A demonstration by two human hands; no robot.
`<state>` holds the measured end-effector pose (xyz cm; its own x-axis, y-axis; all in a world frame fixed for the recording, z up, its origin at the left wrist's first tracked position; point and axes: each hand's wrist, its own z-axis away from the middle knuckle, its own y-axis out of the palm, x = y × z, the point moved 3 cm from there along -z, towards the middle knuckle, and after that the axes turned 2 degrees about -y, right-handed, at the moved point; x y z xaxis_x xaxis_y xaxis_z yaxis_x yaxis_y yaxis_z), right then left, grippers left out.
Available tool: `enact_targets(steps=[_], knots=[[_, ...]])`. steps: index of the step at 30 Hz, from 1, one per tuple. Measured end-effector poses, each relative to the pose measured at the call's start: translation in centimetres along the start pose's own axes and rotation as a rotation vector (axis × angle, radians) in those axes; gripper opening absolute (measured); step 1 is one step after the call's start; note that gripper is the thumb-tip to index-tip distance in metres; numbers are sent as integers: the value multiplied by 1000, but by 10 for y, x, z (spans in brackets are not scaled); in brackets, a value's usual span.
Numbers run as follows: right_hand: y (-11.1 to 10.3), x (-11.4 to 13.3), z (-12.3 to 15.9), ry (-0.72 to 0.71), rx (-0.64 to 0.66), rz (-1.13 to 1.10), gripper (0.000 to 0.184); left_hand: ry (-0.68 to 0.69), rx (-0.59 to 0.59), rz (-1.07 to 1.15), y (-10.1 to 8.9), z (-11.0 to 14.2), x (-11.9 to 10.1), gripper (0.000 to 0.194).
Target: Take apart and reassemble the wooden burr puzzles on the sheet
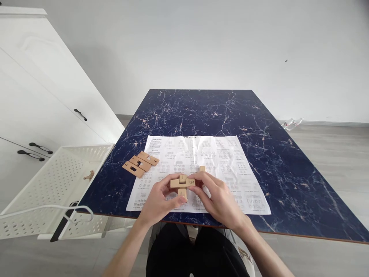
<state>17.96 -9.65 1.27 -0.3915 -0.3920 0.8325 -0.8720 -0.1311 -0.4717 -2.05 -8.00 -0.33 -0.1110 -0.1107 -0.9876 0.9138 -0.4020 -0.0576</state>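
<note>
Between my hands is a wooden burr puzzle [175, 183], pale blocks crossing one another, with dark marks on some faces. My left hand [158, 201] is closed on its left side, the thumb at the lower block. From the right, my right hand [220, 194] pinches the end of the crossing block with thumb and forefinger. Just beyond the right knuckles a loose wooden block [202, 168] rests on the printed instruction sheet [178, 154]. Fingers hide parts of the puzzle's sides.
Flat wooden plates [140, 164] with cut-out slots lie left of the sheet on the blue marbled table [201, 111]. A white perforated basket [66, 161] holding a small wooden piece [89, 176] stands at the table's left, with a white cable [46, 207] across it.
</note>
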Motion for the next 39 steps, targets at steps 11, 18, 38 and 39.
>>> enact_targets(steps=[11,18,38,39], knots=[[2,1,1,121,20,-96,16,65,-12,29,2,4,5,64],[-1,4,2,81,43,-82,18,73,-25,44,2,4,4,69],[-2,2,4,98,64,-105,21,94,-27,3,3,5,2,72],[-4,0,5,86,68,-97,22,90,-35,-1,2,6,3,72]])
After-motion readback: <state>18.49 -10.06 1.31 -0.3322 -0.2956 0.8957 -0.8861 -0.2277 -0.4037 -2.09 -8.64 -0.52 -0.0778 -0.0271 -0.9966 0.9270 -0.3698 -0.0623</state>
